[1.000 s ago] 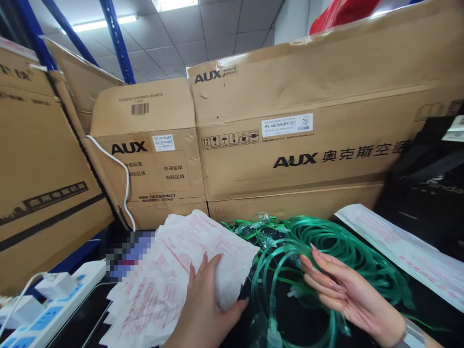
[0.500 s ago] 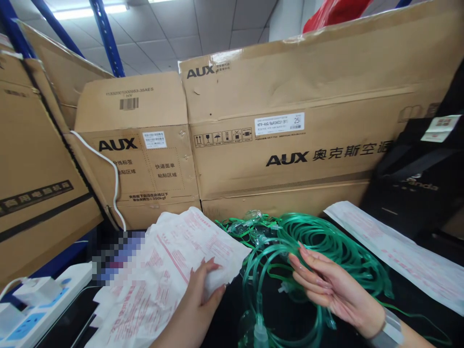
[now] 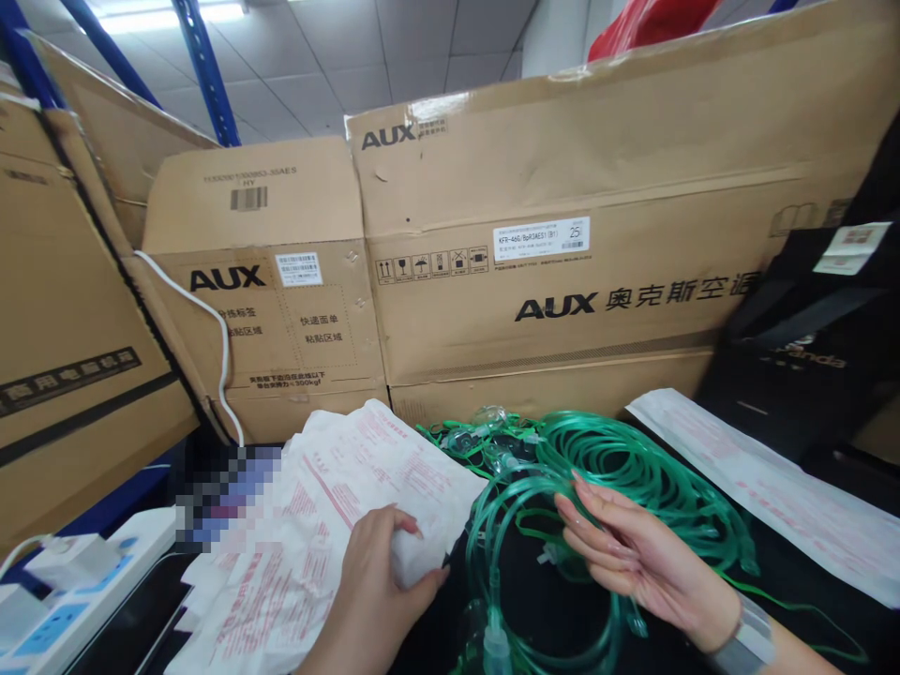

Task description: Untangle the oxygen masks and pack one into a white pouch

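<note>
My right hand holds a loose coil of clear green tubing pinched between thumb and fingers at its upper right. A pale connector and part of a clear mask hang at the coil's lower left, cut off by the frame edge. On a stack of white paper pouches with red print, my left hand curls its fingers and thumb around the right edge of the upper pouch, which bulges between them. Behind the held coil lies a heap of more green tubing, with clear masks beside it.
Cardboard boxes form a wall at the back. Another white pouch lies at the right, near a black bag. A white power strip with plugs and a dark flat device are at the lower left.
My left hand has curled further, its thumb and fingers gathering the pouch edge so the paper bulges. My right hand and the coil have shifted slightly left.
</note>
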### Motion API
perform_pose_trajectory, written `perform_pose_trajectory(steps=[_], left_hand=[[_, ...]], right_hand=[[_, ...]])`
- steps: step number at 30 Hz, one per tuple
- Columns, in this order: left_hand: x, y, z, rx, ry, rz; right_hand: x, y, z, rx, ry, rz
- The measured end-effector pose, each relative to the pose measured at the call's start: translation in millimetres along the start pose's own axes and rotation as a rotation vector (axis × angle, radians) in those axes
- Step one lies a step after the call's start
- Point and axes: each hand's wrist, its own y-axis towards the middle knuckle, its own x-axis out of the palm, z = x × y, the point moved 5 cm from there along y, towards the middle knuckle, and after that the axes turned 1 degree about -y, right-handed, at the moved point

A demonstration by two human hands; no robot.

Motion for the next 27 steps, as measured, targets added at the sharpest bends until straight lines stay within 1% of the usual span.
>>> perform_pose_trajectory(steps=[5,7,12,15,19,25,27], left_hand=[[-0.5,-2,5,-0.009,0.083,0.002],[-1.7,-3,8,-0.019,0.08,-0.003],[-1.7,-2,12,-0.03,-0.021,-0.123],[-2.5,-2,12,-0.029,-0.038,-0.144],[-3.1,-2,12,0.015,0.011,-0.147],[2.1,-4,12,0.107,0.132,-0.279],[3.6,-7,12,0.142,0.205,-0.283]], right_hand=[[-1,1,1,0.001,-0.019,0.011],[-1,1,2,0.007,-0.015,0.004],[0,0,2,-0.002,-0.018,0.006],[1,0,1,-0.003,-0.014,-0.003],[3,0,0,-0.024,-0.019,-0.011],[1,1,1,-0.016,-0.012,-0.001],[1,1,1,-0.021,-0.018,-0.004]])
